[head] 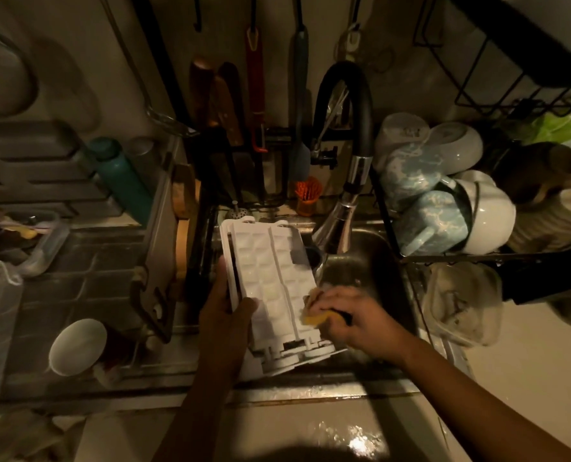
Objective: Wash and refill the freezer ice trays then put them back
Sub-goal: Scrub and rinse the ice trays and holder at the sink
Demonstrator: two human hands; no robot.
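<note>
While the left hand [226, 316] gripped the white ice tray [271, 288] by its left edge, thumb across the cells, the right hand [350, 316] closed on a yellow sponge [314, 317] pressed against the tray's right side. Beyond both hands, the tray tilted over the sink [374, 261], the faucet [340, 225] just past it.

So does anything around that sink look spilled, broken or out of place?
Nothing looks broken. The left hand tilts the white ice tray over the sink while the right hand scrubs it with a yellow sponge. Only a wet patch glistens on the counter edge.
</note>
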